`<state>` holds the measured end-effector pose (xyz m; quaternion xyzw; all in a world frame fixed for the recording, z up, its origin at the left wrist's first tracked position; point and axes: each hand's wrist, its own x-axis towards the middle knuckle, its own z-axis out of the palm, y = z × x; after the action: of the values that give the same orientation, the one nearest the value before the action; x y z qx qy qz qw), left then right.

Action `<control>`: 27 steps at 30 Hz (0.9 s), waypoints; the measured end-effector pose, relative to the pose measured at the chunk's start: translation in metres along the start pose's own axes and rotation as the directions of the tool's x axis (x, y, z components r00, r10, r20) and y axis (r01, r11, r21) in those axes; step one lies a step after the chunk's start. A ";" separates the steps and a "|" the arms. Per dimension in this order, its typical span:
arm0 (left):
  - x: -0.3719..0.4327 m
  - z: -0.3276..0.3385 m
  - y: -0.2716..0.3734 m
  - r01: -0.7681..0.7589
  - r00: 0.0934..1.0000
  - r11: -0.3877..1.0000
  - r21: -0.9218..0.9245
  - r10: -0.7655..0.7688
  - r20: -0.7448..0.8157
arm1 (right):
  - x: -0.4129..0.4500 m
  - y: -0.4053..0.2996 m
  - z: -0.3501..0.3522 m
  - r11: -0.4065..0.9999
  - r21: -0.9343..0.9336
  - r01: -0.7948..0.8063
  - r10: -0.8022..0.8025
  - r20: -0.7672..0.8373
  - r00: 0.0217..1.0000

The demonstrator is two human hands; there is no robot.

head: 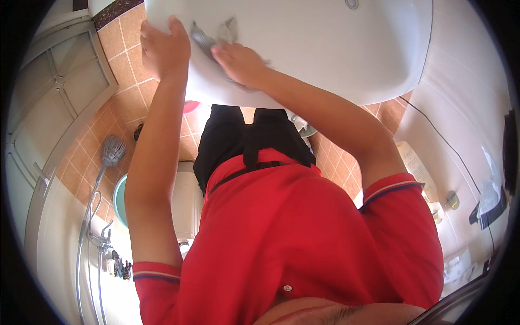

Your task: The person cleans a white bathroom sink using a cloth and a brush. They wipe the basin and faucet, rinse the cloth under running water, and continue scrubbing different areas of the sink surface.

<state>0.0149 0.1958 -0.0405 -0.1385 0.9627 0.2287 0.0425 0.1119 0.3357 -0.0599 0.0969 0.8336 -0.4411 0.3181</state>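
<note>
A white washbasin (308, 48) fills the top of the view. My right hand (240, 63) is on a grey cloth (203, 40), which lies bunched against the basin's near left part. Folds of the cloth stick out past my fingers, and the part under my palm is hidden. At the basin's left rim is my left hand (166, 53), its thumb apart from its bent fingers. Whether those fingers grip the rim cannot be made out. A round metal drain (352, 3) shows at the top edge.
On the left, a grey mop (113, 150) leans head up beside a teal basin (120, 201) and a wall tap (101, 239). A framed door (61, 81) stands farther left. A cable (443, 140) runs down the right wall. Behind my legs is a cream-coloured container (186, 203).
</note>
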 end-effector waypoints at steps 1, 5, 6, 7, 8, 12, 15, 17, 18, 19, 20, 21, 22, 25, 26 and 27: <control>0.003 0.005 -0.006 -0.043 0.998 0.996 0.072 0.046 -0.042 | 0.006 -0.002 0.005 1.000 0.011 -0.010 0.010 0.004 1.000; 0.008 0.000 -0.011 0.021 0.999 0.981 0.194 -0.014 -0.040 | -0.013 0.026 -0.001 0.989 0.141 0.053 -0.055 0.013 0.998; 0.008 -0.001 -0.012 0.025 0.999 0.979 0.204 -0.017 -0.043 | -0.028 0.048 -0.014 0.996 -0.057 0.074 -0.067 0.124 0.990; 0.008 -0.003 -0.010 0.032 0.999 0.979 0.200 -0.024 -0.043 | -0.042 0.072 -0.032 0.960 -0.252 0.122 -0.064 0.228 0.972; 0.009 -0.002 -0.009 0.053 0.999 0.981 0.186 -0.050 -0.020 | -0.059 0.106 -0.052 0.928 -0.359 0.098 -0.026 0.202 0.979; 0.012 -0.005 -0.003 0.076 0.997 0.984 0.164 -0.075 -0.016 | -0.127 0.200 -0.175 0.791 -0.529 -0.308 0.309 -0.090 0.947; 0.011 -0.007 -0.010 0.122 0.993 0.975 0.187 -0.120 -0.020 | -0.130 0.197 -0.178 0.676 -0.607 -0.419 0.425 -0.144 0.894; 0.017 -0.004 -0.001 0.117 0.993 0.971 0.207 -0.115 -0.022 | -0.119 0.208 -0.141 0.749 -0.604 -0.272 0.216 -0.165 0.962; 0.014 -0.005 -0.009 0.138 0.990 0.969 0.206 -0.134 -0.038 | -0.102 0.142 -0.114 0.826 -0.495 -0.270 0.290 -0.039 0.956; 0.012 -0.008 -0.003 0.139 0.990 0.973 0.183 -0.132 -0.048 | -0.086 0.112 -0.081 0.896 -0.405 -0.182 0.216 0.041 0.975; 0.014 -0.008 -0.001 0.124 0.992 0.976 0.178 -0.118 -0.043 | -0.072 0.075 -0.046 0.929 -0.366 -0.064 0.100 0.080 0.992; 0.017 -0.005 -0.002 0.131 0.991 0.979 0.159 -0.128 -0.029 | -0.067 0.030 -0.020 0.960 -0.278 -0.020 0.028 0.022 0.999; 0.020 -0.005 -0.001 0.131 0.991 0.981 0.140 -0.131 -0.014 | -0.068 0.010 0.005 0.966 -0.160 0.204 -0.229 -0.163 0.960; 0.025 -0.004 -0.016 0.034 0.998 0.987 0.157 -0.024 -0.066 | -0.067 -0.026 0.022 0.944 -0.232 0.233 -0.277 -0.178 0.944; 0.031 -0.001 -0.027 0.029 0.997 0.981 0.192 -0.017 -0.069 | -0.073 -0.018 0.012 0.948 -0.239 0.208 -0.257 -0.198 0.946; 0.030 0.004 -0.027 0.045 0.998 0.980 0.194 -0.034 -0.059 | -0.081 -0.004 -0.006 0.959 -0.228 0.168 -0.188 -0.068 0.980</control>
<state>-0.0064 0.1673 -0.0596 -0.1591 0.9783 0.1285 0.0336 0.1707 0.3475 -0.0045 0.0051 0.8961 -0.3677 0.2483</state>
